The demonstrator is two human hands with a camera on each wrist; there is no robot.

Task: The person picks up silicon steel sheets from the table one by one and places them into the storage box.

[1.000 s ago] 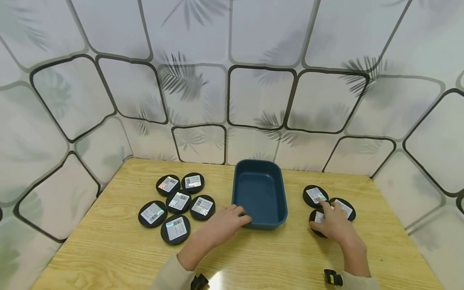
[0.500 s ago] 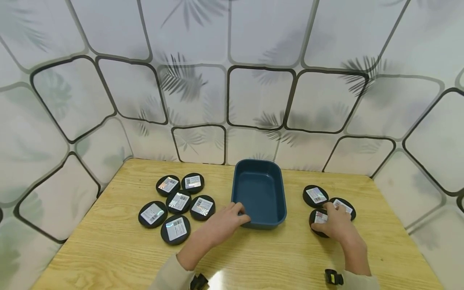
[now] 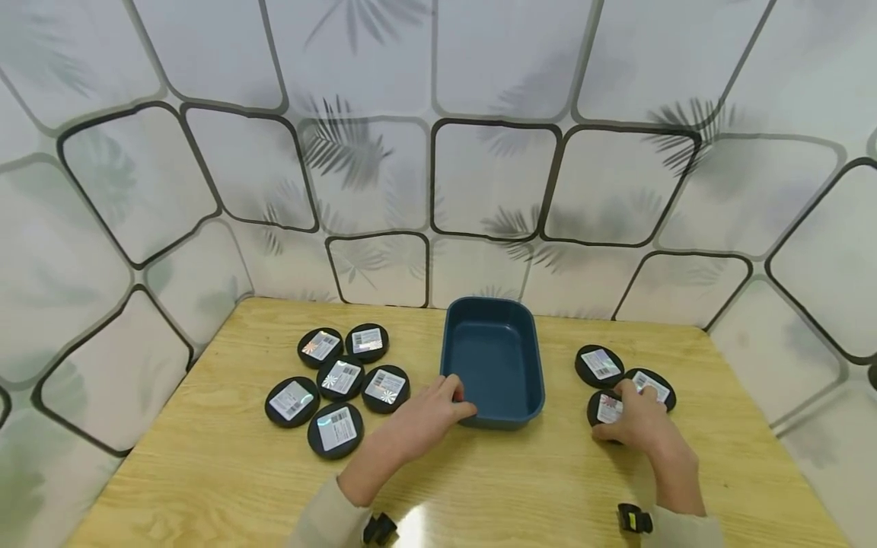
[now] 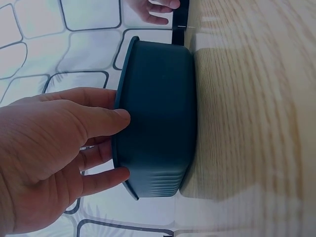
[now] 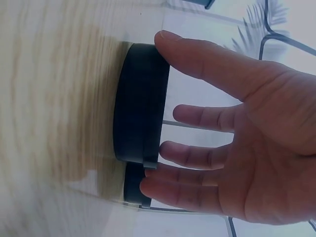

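A dark blue rectangular bin [image 3: 492, 365] stands at the middle of the table. My left hand [image 3: 426, 415] holds its near left corner. In the left wrist view, the left thumb [image 4: 116, 118] lies over the rim on the outer wall, with the index finger behind the rim. On the right is a group of three thick black discs with white barcode labels. My right hand [image 3: 642, 418] is over the nearest black disc [image 3: 607, 408]. The right thumb [image 5: 170, 38] meets that disc's edge in the right wrist view, while the other fingers reach over its top, fairly straight.
Several similar black discs [image 3: 336, 431] lie in a loose cluster left of the bin. Another disc [image 3: 599, 365] and a third [image 3: 654, 388] sit close to the right hand. A patterned curtain [image 3: 493, 183] rises behind the wooden table [image 3: 507, 487].
The right index finger has drawn back from the far-left disc of the right group toward the nearest one. The left hand stays on the bin's rim. The head view has shifted slightly.
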